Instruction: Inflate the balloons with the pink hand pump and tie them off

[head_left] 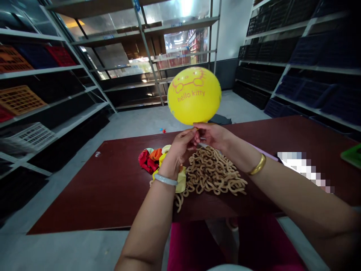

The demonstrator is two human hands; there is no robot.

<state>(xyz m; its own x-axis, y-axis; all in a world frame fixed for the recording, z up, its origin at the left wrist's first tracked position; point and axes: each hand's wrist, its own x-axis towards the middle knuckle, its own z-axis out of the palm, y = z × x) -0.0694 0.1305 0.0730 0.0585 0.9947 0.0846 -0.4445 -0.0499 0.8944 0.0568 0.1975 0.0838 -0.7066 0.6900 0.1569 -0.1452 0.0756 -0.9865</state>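
Observation:
A blown-up yellow balloon (pixel 194 107) with "hello kitty" printed on it stands above the table, its neck down between my fingers. My left hand (pixel 184 143) pinches at the neck, with a pale bangle on that wrist. Against it, my right hand (pixel 213 134) is closed at the same neck; a gold bangle circles the right wrist. The exact grip of the fingertips is partly hidden. Beneath my hands lies a heap of tan, curled, rope-like pieces (pixel 213 173). Limp balloons (pixel 148 161) in red, orange and yellow lie left of the heap, partly behind my left forearm.
The dark red table (pixel 113 180) spreads across the front. On its right are a blurred-out bright patch (pixel 304 169) and a green object (pixel 352 155) at the edge. Shelves with crates (pixel 22 98) stand left, and dark crates (pixel 262 79) right. Small coloured bits (pixel 163 130) lie on the floor.

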